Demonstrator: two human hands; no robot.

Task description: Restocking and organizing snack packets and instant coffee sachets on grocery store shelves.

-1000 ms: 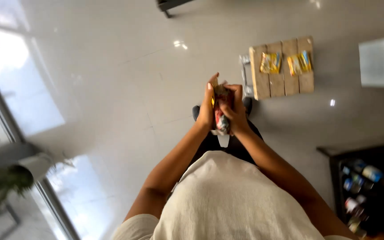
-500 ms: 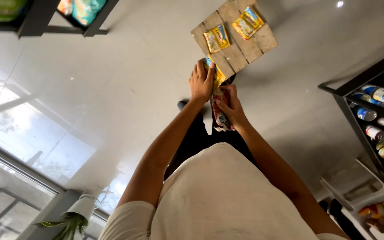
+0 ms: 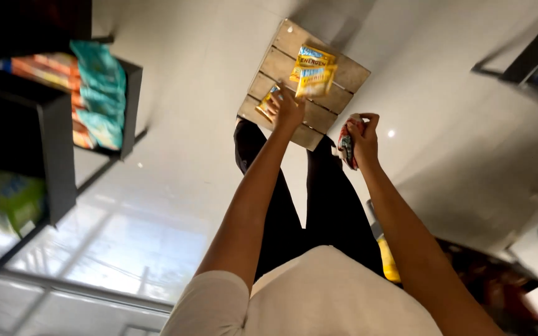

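Head view: hands newly apart, left hand (image 3: 286,107) gripping yellow sachet (image 3: 268,101), right hand (image 3: 362,133) red packet (image 3: 345,147).

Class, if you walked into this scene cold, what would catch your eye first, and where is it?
Two bare arms reach down toward a wooden slatted crate on the pale floor, with yellow packets on top. The left hand touches a yellow sachet at the crate's edge; the right hand grips a red-and-white packet just beside the crate.

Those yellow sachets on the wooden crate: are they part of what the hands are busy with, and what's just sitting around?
In hand:
left hand holding a yellow sachet
right hand gripping a red packet
yellow sachets on the wooden crate

Lying about:
teal packets on the black shelf
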